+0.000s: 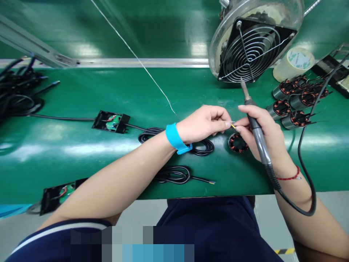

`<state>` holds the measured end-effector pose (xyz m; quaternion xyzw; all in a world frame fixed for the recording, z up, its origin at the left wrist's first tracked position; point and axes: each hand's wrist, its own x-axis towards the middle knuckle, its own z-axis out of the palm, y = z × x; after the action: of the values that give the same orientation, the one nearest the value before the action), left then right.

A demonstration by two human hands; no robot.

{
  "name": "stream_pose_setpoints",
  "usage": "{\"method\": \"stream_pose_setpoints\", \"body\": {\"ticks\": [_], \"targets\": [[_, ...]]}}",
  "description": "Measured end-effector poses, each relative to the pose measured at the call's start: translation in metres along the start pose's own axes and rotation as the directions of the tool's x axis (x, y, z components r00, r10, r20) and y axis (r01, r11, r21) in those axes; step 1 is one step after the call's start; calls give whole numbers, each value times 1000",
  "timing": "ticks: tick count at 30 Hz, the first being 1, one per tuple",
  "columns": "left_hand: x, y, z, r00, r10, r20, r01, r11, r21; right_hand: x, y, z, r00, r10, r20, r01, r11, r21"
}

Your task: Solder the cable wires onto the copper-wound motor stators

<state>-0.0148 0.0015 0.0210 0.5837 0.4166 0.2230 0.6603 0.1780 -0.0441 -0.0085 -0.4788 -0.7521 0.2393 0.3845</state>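
Note:
My left hand [208, 123], with a blue strap at its wrist, is closed in a pinch on a thin yellow wire [233, 126]. A soldering iron [257, 134] rests in the closed grip of my right hand [268, 136], its tip pointing up and away. The fingertips of that hand also meet at the wire. Just below the fingertips stands a small motor stator [238, 143] with copper windings, partly covered by my right hand. A coiled black cable [203, 147] lies under my left wrist. Exactly how the wire ends join is too small to tell.
A fan with a wire guard [248, 54] stands at the back. Several stators [297, 118] and a tape roll [286, 69] sit at right. Black housings with circuit boards [111, 122], another cable coil [174, 174] and a cable pile [19, 94] lie leftward. Solder wire [136, 56] hangs down.

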Motion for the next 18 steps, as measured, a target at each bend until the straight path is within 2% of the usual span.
{"method": "stream_pose_setpoints", "body": {"ticks": [6,8,13,18], "targets": [[1,-3,-2,1000,19,13,-19,999,33,-1,7,6,992,119,29,-122,972,200],[1,-2,-2,1000,27,15,-28,999,30,-2,8,6,990,138,42,-143,964,224],[1,-2,-3,999,27,24,-28,999,27,-3,5,6,981,194,-11,-185,951,247],[1,-2,-1,999,6,44,-7,1000,21,0,7,12,982,185,-26,-169,940,298]]}}
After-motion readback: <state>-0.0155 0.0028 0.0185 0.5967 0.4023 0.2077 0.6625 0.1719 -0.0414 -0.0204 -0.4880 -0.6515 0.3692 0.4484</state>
